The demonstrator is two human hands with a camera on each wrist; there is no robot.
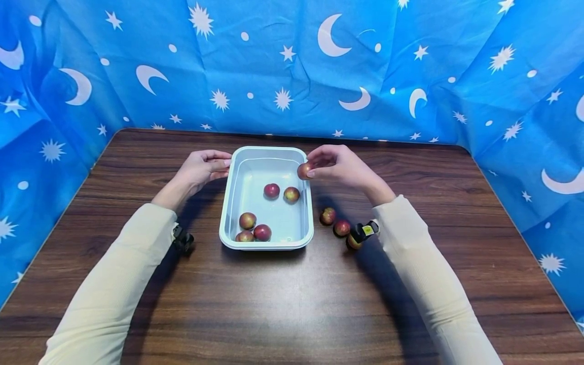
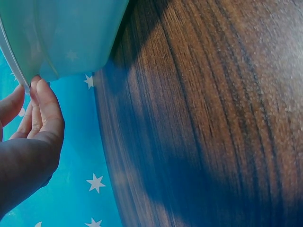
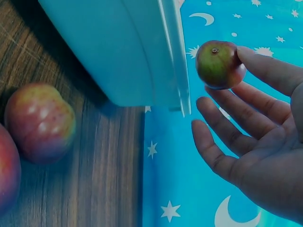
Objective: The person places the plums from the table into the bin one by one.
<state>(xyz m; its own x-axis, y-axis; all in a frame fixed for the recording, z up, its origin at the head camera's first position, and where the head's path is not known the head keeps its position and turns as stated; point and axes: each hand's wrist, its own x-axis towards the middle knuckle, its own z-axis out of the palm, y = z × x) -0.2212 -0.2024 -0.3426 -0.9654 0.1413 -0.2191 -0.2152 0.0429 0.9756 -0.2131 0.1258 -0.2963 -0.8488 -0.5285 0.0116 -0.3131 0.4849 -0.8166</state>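
Observation:
A white plastic tub (image 1: pixel 266 246) stands on the table with several red and yellow-green plums (image 1: pixel 271 190) spread over its floor. At the far part of its left side, my left hand (image 1: pixel 203 170) pinches the rim between thumb and fingers, as the left wrist view shows of the tub wall (image 2: pixel 71 38). My right hand (image 1: pixel 342 167) holds a plum (image 1: pixel 303 171) by the thumb and fingertips, level with the tub's right rim. In the right wrist view this plum (image 3: pixel 218 66) shows its stem end, while the other fingers spread loosely below it.
Three more plums lie on the wooden table (image 1: pixel 274 304) right of the tub, the nearest to it a mottled plum (image 1: pixel 327 216). The right wrist camera (image 1: pixel 363 231) partly covers the last of them. A blue curtain (image 1: pixel 255 66) with moons and stars hangs behind the table.

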